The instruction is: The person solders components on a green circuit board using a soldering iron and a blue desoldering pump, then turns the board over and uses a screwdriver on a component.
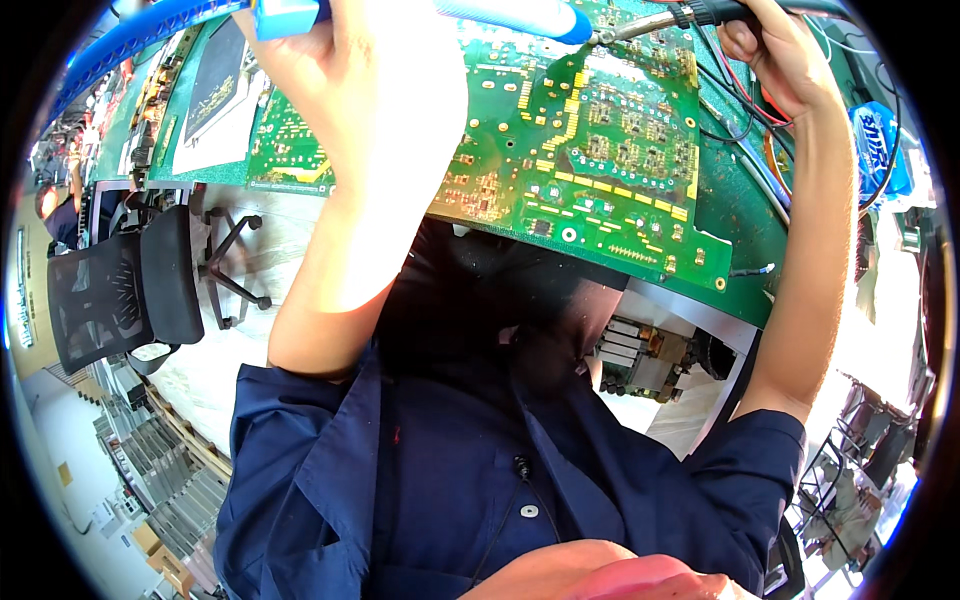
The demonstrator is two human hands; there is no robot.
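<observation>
My left hand (355, 85), overexposed, is closed on a blue tube-shaped tool (515, 18), probably a solder sucker, whose rounded end reaches over a large green circuit board (620, 220). My right hand (770, 55) grips a soldering iron (702, 14) by its dark handle, with the metal tip touching or very near the blue tool's end above the board's upper part. A second green board (285, 145) lies left of the large one, partly hidden by my left hand and arm.
Dark sheets on white paper (205, 100), a blue perforated arched piece (130, 45), cables (740, 110) and a blue packet (880, 150) are on or around the green bench (745, 270). A black chair (135, 285) stands lower left; another person (60, 205) is at far left.
</observation>
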